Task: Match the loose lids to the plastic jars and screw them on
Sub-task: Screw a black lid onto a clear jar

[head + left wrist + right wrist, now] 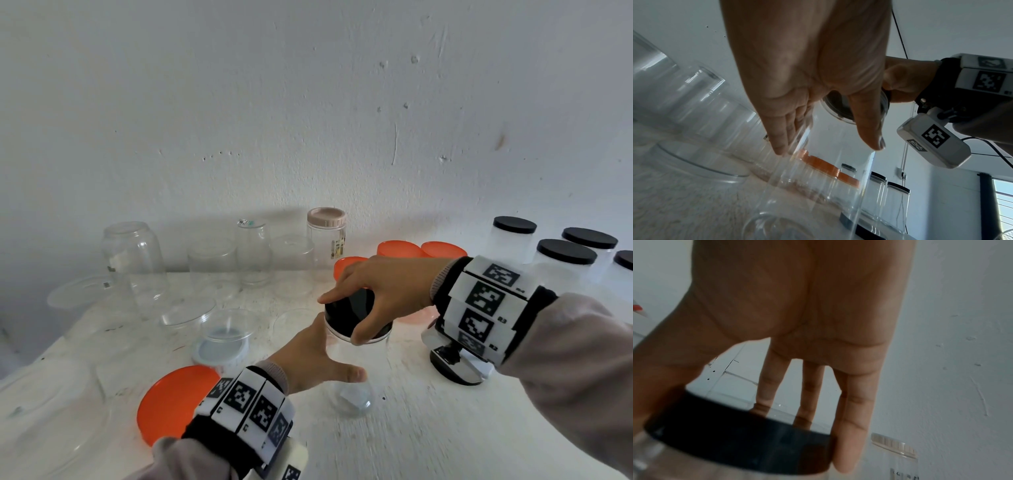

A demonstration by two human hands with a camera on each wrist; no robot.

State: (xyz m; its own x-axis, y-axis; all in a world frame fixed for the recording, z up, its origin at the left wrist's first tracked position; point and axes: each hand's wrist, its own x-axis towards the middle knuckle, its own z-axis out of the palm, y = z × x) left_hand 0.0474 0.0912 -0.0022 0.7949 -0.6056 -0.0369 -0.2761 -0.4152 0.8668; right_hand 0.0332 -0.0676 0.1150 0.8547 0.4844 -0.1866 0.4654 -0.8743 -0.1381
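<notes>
A black lid (356, 308) sits on the mouth of a clear plastic jar (352, 387) standing on the white table (428, 428). My right hand (340, 320) grips the lid from above, thumb and fingers curled round its rim; the right wrist view shows this hand (748, 426) on the lid (735, 447). My left hand (337, 349) spans the jar's upper body, fingers and thumb straight on either side. In the left wrist view the left hand (828, 147) frames the blurred jar (818, 186) below the lid's underside (840, 107).
A loose orange lid (168, 404) lies front left beside a small jar with a pale blue lid (222, 349). Upturned clear jars (133, 260) and a beige-lidded jar (327, 236) line the wall. Orange-lidded jars (400, 250) and black-lidded jars (565, 260) stand back right.
</notes>
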